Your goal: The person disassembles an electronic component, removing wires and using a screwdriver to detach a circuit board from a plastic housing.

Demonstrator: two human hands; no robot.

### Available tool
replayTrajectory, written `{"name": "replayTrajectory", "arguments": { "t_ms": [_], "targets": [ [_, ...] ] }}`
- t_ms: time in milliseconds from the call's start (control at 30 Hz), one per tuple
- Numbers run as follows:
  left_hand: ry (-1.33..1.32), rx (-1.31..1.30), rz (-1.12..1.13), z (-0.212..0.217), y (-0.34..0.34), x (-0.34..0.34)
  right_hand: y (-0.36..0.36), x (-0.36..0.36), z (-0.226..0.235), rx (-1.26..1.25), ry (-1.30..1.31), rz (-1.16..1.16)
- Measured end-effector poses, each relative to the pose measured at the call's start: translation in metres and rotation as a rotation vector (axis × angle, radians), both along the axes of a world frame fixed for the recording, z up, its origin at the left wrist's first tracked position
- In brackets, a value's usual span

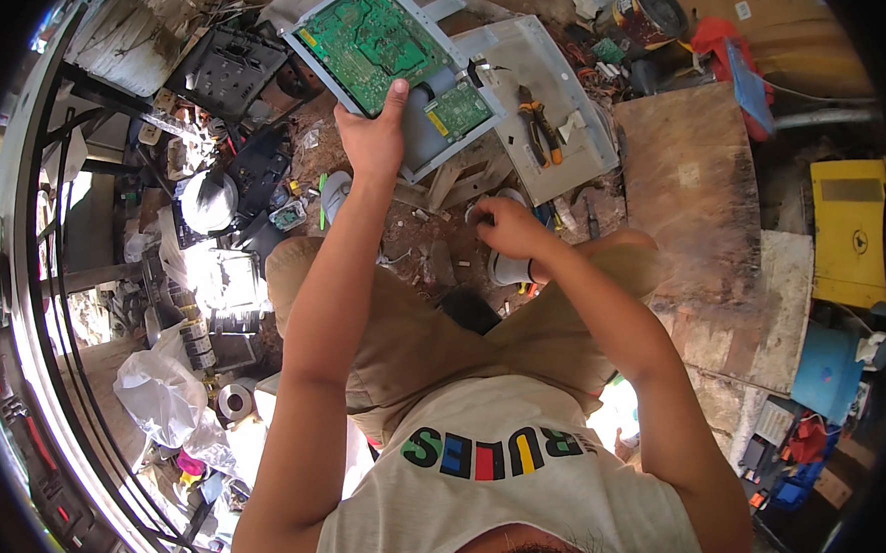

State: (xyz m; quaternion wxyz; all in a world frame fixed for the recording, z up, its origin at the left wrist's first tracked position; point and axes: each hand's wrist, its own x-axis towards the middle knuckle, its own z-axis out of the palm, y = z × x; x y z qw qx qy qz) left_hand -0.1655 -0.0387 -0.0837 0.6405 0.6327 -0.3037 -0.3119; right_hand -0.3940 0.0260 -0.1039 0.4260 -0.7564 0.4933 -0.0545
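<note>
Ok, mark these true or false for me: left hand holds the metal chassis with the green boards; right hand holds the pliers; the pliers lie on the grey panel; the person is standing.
1. The left hand holds the metal chassis carrying green circuit boards: true.
2. The right hand holds the pliers: false, it is lower down, away from them.
3. The pliers lie on the grey panel: true.
4. The person is standing: false, they sit with knees bent.
</note>
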Motion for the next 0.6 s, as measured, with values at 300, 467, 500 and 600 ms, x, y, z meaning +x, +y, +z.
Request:
{"name": "replayTrajectory", "arguments": {
  "t_ms": [300,467,500,600],
  "targets": [
    [-0.036,-0.045,-0.095,-0.001,0.010,-0.012,-0.001,-0.002,0.010,-0.336,-0.056,-0.086],
    [-0.029,-0.017,-0.203,-0.002,0.005,-0.015,-0.013,-0.034,0.044,-0.270,-0.088,-0.209],
    [-0.035,-0.023,-0.213,-0.003,0.004,-0.018,-0.018,-0.041,0.055,-0.242,-0.078,-0.243],
    [-0.120,0.039,-0.218,-0.011,0.003,-0.018,-0.045,-0.084,0.084,-0.389,-0.172,-0.367]
  ]
}}
